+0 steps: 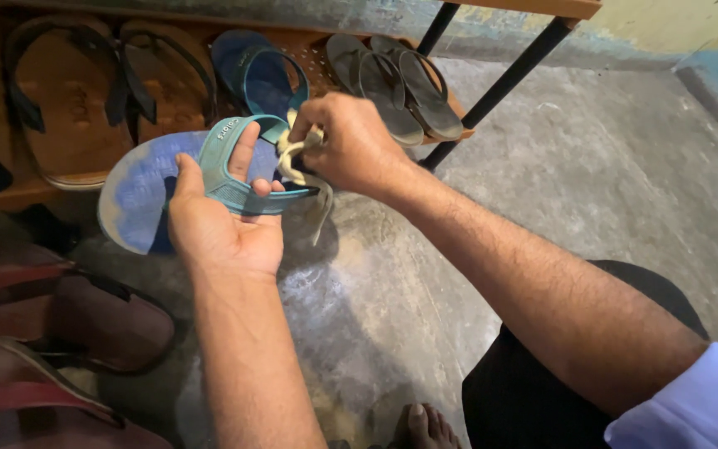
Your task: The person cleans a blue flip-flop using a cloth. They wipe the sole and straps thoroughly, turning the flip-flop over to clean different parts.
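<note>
The left hand (224, 218) grips the blue sandal (155, 187) above the floor, fingers under its strap (238, 166). The right hand (351, 145) is closed on a pale cloth (297, 166) at the strap (pulling hard could tear it, I think).

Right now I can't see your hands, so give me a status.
Left hand holding blue sandal by its strap. Right hand gripping pale cloth against it. Nothing in the way.

The left hand (222, 220) holds a blue sandal (147, 195) by its strap while the right hand (351, 145) grips a pale cloth (301, 166) against it.
</note>
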